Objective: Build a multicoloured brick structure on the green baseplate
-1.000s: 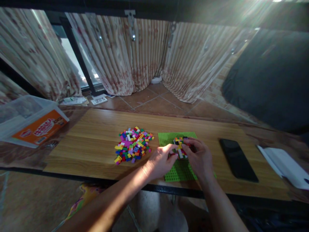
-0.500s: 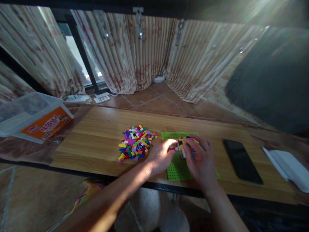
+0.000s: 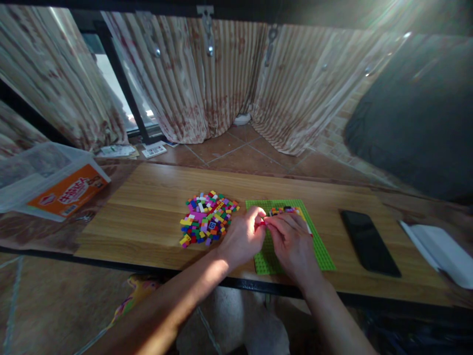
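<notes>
My left hand (image 3: 244, 235) is closed in a pinch over the left edge of a green studded baseplate (image 3: 321, 254). Between its fingertips shows a small red toy brick (image 3: 262, 223). The fingertips of my right hand (image 3: 293, 241) meet it from the other side, also pinched on that brick. Just behind the right fingers, a block of joined multicoloured bricks (image 3: 284, 210) stands on the baseplate, partly hidden by that hand. Left of my left hand lies a heap of loose toy bricks (image 3: 207, 219) in many colours.
A black phone (image 3: 369, 242) lies right of the baseplate on the wooden table (image 3: 133, 217), with a white flat object (image 3: 441, 251) beyond it. At the far left stands a clear plastic box (image 3: 70, 190) with an orange label. Striped curtains (image 3: 221, 84) hang behind.
My right hand has moved left off the joined bricks to meet my left fingertips at the red brick. More of the joined block now shows. My left hand has barely shifted.
</notes>
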Action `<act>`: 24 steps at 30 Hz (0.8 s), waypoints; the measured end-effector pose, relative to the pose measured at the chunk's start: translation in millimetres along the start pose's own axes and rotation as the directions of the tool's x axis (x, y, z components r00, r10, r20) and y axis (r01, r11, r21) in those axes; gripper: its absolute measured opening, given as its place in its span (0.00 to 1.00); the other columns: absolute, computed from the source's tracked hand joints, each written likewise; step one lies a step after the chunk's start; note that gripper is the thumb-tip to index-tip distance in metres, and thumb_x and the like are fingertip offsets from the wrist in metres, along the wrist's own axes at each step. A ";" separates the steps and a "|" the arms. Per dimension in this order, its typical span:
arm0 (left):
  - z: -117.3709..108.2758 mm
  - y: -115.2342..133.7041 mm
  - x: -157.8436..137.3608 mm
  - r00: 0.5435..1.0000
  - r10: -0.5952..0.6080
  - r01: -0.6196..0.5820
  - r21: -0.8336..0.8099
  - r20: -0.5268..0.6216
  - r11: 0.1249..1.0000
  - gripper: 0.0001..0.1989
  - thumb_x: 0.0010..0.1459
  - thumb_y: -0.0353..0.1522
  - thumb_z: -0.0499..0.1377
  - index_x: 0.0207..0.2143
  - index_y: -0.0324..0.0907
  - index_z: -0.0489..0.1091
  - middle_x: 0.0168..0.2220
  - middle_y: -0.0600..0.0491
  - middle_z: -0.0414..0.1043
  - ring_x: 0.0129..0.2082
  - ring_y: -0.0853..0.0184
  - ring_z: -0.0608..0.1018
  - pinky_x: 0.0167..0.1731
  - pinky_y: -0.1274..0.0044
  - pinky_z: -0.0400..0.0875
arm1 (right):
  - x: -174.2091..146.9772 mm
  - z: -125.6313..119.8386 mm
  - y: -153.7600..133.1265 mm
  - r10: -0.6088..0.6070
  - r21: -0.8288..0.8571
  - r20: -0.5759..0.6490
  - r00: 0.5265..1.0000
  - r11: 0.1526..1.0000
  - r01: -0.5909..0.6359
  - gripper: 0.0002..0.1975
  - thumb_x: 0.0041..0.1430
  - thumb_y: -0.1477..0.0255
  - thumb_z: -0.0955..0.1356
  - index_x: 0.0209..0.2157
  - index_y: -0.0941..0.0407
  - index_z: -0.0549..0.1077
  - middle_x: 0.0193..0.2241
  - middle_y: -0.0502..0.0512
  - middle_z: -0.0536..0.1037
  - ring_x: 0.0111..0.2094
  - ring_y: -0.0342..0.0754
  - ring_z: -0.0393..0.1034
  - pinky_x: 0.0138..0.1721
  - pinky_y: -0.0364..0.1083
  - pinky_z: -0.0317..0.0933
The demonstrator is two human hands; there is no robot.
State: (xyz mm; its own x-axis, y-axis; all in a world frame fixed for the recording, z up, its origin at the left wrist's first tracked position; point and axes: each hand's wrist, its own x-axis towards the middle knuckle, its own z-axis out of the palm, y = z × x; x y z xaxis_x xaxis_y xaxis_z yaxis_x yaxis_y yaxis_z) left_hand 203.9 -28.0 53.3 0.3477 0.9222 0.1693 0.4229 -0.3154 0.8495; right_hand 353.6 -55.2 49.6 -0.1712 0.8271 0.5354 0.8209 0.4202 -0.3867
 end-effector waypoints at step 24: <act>0.5 2.7 -0.9 0.994 -0.034 0.023 0.108 0.101 0.994 0.14 0.58 0.30 0.53 0.44 0.42 0.72 0.29 0.54 0.76 0.26 0.69 0.74 0.30 0.77 0.69 | -4.2 -18.7 18.1 0.160 0.047 -0.063 0.985 0.986 -0.157 0.07 0.62 0.70 0.66 0.38 0.54 0.75 0.36 0.56 0.79 0.39 0.51 0.71 0.40 0.51 0.65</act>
State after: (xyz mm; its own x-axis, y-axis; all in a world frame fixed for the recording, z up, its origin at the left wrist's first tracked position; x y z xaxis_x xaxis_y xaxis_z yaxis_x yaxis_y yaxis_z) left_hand 205.1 -29.8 55.2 0.4157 0.9051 0.0891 0.5185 -0.3163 0.7944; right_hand 379.4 -58.1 54.4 -0.0033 0.8587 0.5125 0.8113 0.3019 -0.5006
